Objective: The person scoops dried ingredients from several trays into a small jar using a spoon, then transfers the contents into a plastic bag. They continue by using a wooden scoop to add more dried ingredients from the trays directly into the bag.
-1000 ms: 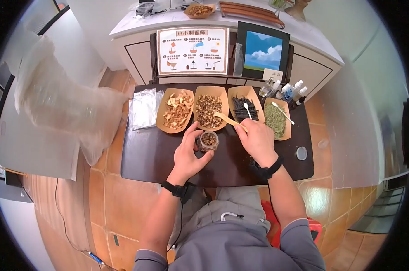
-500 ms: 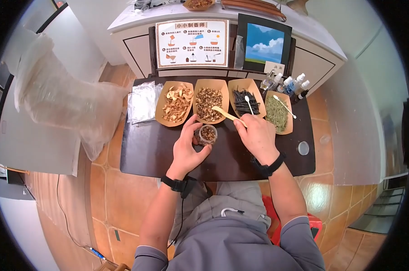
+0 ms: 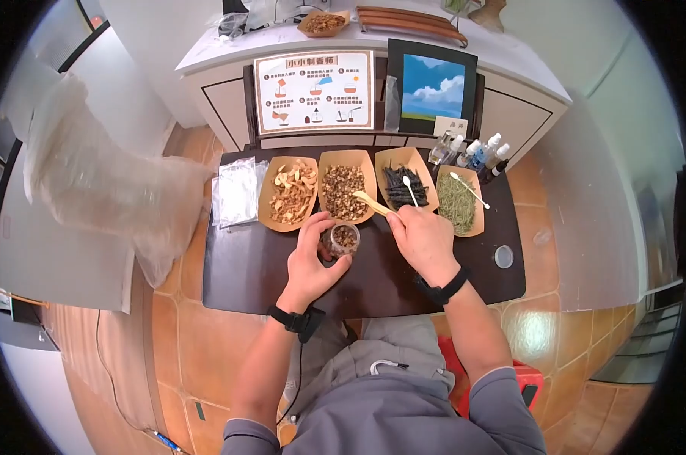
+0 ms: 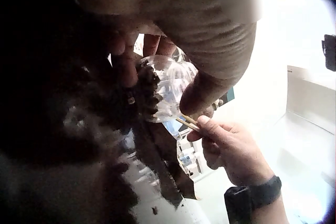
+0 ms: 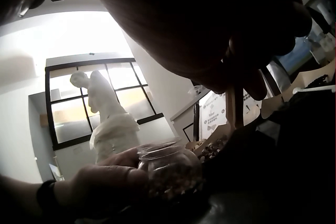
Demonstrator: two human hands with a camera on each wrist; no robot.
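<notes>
My left hand [image 3: 310,265] holds a small clear jar [image 3: 344,238] on the dark table, thumb on one side and fingers round the other. Brown chopped bits lie inside the jar, also seen through its wall [image 4: 167,90] in the left wrist view. My right hand [image 3: 426,241] grips pale wooden tongs [image 3: 372,203], whose two thin arms show in the left wrist view. Their tips reach over the near right part of a paper tray [image 3: 368,168] of brown chopped bits, just behind the jar. In the right wrist view, the hand is dark and partly hides the tongs.
Paper trays of pale shavings [image 3: 293,189], dark sticks [image 3: 405,186] and green dried herb [image 3: 456,208] flank the middle one. White plastic spoons [image 3: 409,191] lie on two. Clear packets [image 3: 237,193] are at left, bottles [image 3: 475,154] back right, a round lid [image 3: 503,256] right.
The camera view has shifted slightly. Both hands keep their holds on the jar and tongs; the tong tips stay at the middle tray, a little nearer its front right edge.
</notes>
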